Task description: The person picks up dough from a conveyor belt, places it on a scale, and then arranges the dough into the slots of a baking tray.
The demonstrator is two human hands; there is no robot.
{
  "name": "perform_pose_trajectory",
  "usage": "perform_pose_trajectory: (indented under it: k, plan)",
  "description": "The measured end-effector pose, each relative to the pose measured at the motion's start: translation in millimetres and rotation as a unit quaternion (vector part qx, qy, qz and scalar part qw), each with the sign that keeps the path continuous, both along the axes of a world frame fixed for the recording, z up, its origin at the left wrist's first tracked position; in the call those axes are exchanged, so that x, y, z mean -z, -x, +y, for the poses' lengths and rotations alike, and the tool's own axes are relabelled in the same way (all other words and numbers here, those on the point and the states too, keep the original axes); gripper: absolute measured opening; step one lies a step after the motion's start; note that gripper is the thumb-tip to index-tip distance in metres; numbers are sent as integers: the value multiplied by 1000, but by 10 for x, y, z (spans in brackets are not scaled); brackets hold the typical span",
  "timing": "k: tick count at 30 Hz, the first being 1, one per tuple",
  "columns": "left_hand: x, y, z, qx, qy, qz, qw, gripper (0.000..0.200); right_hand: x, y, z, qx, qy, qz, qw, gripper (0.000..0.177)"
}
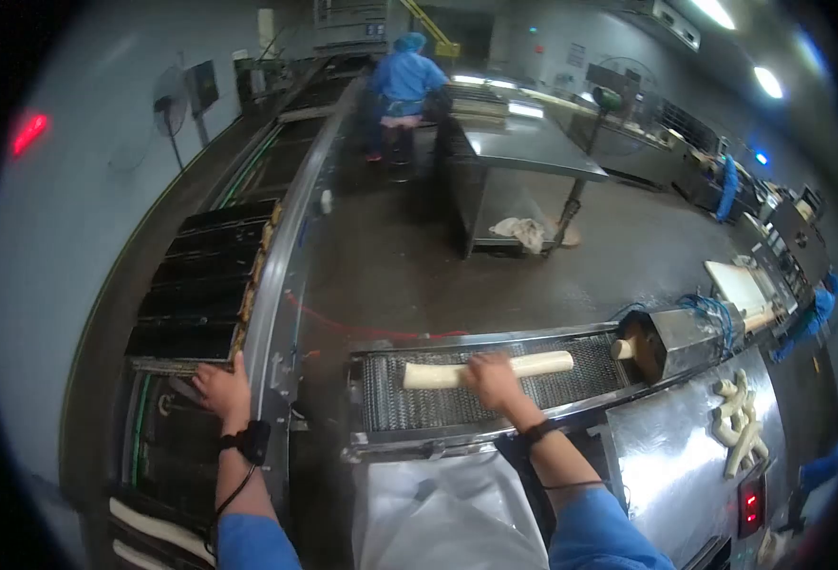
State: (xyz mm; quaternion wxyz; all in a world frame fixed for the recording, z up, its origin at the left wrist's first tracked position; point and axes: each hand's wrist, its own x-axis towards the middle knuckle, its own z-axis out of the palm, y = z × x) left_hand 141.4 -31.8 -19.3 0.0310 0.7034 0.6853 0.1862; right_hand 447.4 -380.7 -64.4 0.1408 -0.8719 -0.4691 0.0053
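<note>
A long pale dough log (433, 376) lies on the wire-mesh conveyor (381, 408). My right hand (495, 380) is closed over the middle of the log, its fingertips partly hidden by motion blur. On the left line, my left hand (221, 389) reaches to the near edge of a row of black lidded pans (183, 340). Its thumb and fingers are spread, touching or very close to that edge. Another short piece of dough (621, 350) shows at the mouth of a metal housing (689, 340) on the conveyor's right.
Twisted dough scraps (740, 423) lie on a steel surface (666, 456) at right, beside a red digital display (750, 503). Long dough strips (162, 527) sit at lower left. A person in blue (405, 81) stands beyond, near a steel table (533, 147).
</note>
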Motion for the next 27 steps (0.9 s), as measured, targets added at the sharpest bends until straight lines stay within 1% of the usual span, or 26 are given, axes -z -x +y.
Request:
perform_pose_trajectory:
  k: [1, 3, 4, 6, 7, 8, 9, 10, 11, 13, 14, 15, 17, 18, 19, 20, 21, 23, 25, 27]
  plan:
    - [74, 13, 73, -12, 4, 2, 1000, 91, 84, 110, 289, -55, -3, 21, 998, 34]
    - [281, 59, 181, -47, -37, -46, 997, 100, 171, 444, 700, -74, -28, 19, 997, 35]
    - [214, 106, 130, -64, -30, -42, 997, 100, 186, 594, 801, -90, -19, 22, 996, 35]
    - [6, 80, 8, -61, 22, -113, 992, 106, 113, 875, 963, -102, -68, -39, 992, 38]
    - [-6, 95, 45, -47, 51, -117, 991, 107, 14, 978, 972, -124, -57, -36, 990, 38]
    - [28, 137, 96, -32, 79, -122, 989, 108, -120, 1067, 975, -124, -6, -36, 992, 39]
    - [235, 128, 178, -32, 26, -132, 990, 108, -216, 1132, 977, -122, 43, -39, 991, 40]
    - [410, 131, 256, -29, -29, -141, 989, 108, -252, 1162, 976, -126, 51, -61, 989, 38]
    - [369, 156, 278, -46, -29, -141, 989, 108, -293, 1212, 1001, -143, 52, -62, 986, 38]
    - [301, 97, 210, -33, 27, -146, 988, 107, -339, 1290, 985, -95, 83, -47, 991, 38]
    - [256, 94, 167, -46, 28, -153, 987, 107, -287, 1259, 1010, -95, 56, -62, 992, 37]
    - [175, 99, 110, -41, 17, -171, 984, 107, -325, 1190, 1100, -106, 58, -68, 990, 37]
    - [148, 106, 91, -40, 5, -188, 981, 107, -477, 989, 1368, 11, 34, 69, 997, 38]
    - [202, 96, 117, -39, -4, -186, 982, 106, -627, 838, 1474, -15, -91, 82, 992, 39]
    - [240, 89, 130, -38, -12, -183, 982, 105, -839, 694, 1596, -41, -213, 96, 971, 40]
    - [204, 101, 103, -38, -11, -198, 979, 103, -1310, 727, 1675, -44, -240, 166, 956, 39]
    - [194, 106, 92, -42, -10, -198, 979, 103, -1710, 798, 1740, -83, -302, 263, 912, 36]
    - [175, 113, 77, -31, -14, -193, 981, 102, -2452, 1124, 1813, -105, -407, 401, 814, 35]
    - [107, 138, 40, -23, -9, -210, 977, 103, -2849, 1266, 1901, -176, -445, 443, 758, 35]
    - [91, 153, 20, -17, 9, -215, 976, 105, -2992, 1353, 2056, -269, -434, 547, 663, 34]
